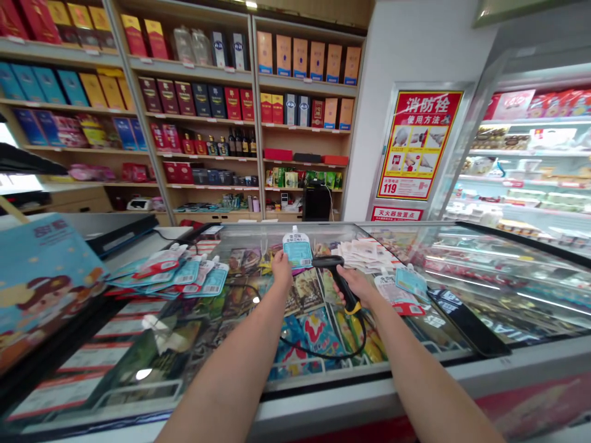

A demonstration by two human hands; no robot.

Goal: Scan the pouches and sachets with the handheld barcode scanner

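Note:
Held upright above the glass freezer top is a blue-and-white spouted pouch (298,251), gripped at its left edge by my left hand (282,269). My right hand (354,284) is wrapped round the handle of a black-and-yellow barcode scanner (340,280). The scanner's head points left at the pouch's lower right, where a barcode shows. From the handle a black cable (323,355) loops over the glass. To the left lies a pile of similar blue and red pouches (178,271); a few more pouches (404,292) lie right of my right hand.
Through the freezer's glass lid (217,363), packaged frozen goods show. White paper slips (369,255) lie behind my right hand. A black phone-like slab (468,323) rests at the right. A blue printed bag (48,277) stands at the left. Shelves of boxes (198,101) line the back wall.

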